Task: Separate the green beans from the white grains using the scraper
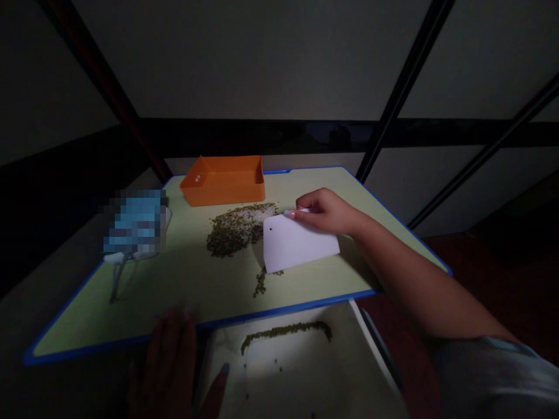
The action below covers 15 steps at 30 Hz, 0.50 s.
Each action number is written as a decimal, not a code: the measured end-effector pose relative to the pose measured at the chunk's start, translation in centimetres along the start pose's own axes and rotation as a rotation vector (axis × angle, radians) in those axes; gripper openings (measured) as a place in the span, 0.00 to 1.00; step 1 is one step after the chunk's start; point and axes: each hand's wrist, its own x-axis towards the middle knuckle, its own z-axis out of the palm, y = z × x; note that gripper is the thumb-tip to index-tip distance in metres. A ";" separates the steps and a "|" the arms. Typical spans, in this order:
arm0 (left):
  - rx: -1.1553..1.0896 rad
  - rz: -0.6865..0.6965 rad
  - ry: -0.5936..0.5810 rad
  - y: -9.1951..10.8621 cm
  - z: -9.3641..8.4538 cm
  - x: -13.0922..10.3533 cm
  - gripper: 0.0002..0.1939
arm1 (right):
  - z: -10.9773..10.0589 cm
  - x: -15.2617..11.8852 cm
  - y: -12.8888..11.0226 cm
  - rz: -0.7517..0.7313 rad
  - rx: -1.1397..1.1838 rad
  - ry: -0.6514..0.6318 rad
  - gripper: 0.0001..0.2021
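My right hand [327, 210] is closed on the top edge of a white flat scraper [301, 244] with a small hole near one corner. Thumb and fingers pinch it as it stands tilted on the table. Left of it lies a heap of small green-brown beans or grains [233, 228], with a thin trail of them by its lower corner. Low in the view, my dim left hand [170, 361] straddles the left wall of a white box [362, 349], thumb inside and fingers outside. A line of the same grains lies along the box's far inner edge.
An orange open tray [227, 189] stands at the back of the pale green table [183, 291], which has a blue rim. At the left lies a blurred-out blue object [135, 221] with a strap hanging from it. Dark-framed panels [262, 70] rise behind the table.
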 end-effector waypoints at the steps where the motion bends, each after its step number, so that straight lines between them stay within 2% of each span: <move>1: 0.002 0.009 -0.005 -0.2 0.0 -0.1 0.36 | 0.0 0.0 -0.1 -0.003 0.013 0.005 0.29; 7: 0.006 -0.004 -0.062 -0.5 -0.2 -0.5 0.36 | 0.6 -0.3 -1.1 -0.020 0.043 -0.034 0.29; 15: -0.046 -0.068 -0.065 1.6 -1.1 -0.3 0.34 | 1.3 -0.3 -1.5 -0.020 -0.038 -0.047 0.29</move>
